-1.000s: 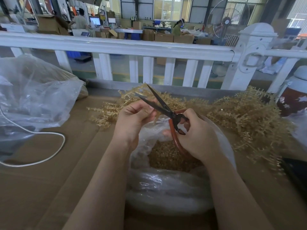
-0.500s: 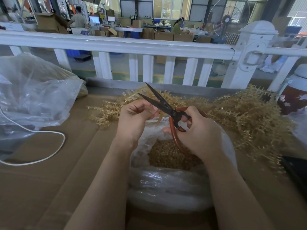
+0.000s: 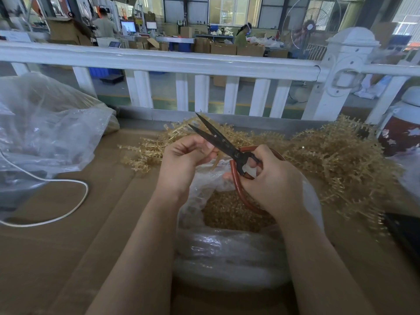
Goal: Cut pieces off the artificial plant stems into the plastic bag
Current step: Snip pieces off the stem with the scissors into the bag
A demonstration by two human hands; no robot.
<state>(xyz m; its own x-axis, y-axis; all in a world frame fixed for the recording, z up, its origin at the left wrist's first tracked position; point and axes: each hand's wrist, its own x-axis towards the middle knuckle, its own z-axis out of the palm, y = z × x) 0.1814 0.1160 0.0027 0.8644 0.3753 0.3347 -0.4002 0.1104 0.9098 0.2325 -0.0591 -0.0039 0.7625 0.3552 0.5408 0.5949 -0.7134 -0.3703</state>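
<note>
Left hand [image 3: 185, 160] pinches a thin tan plastic plant stem [image 3: 216, 160] w/ curled fingers, stem pointing down-right under the parted blades of red-handled black scissors [image 3: 223, 145] gripped by right hand [image 3: 270, 178], directly above the clear plastic bag [image 3: 227, 253] on the desk.

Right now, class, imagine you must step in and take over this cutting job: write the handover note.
Left hand: pinches a short stem piece over the plastic bag.
Right hand: grips the scissors, blades apart.
Done: the bag already holds many cut pieces.
Left: a large pile of uncut stems lies behind and to the right of the bag.
</note>
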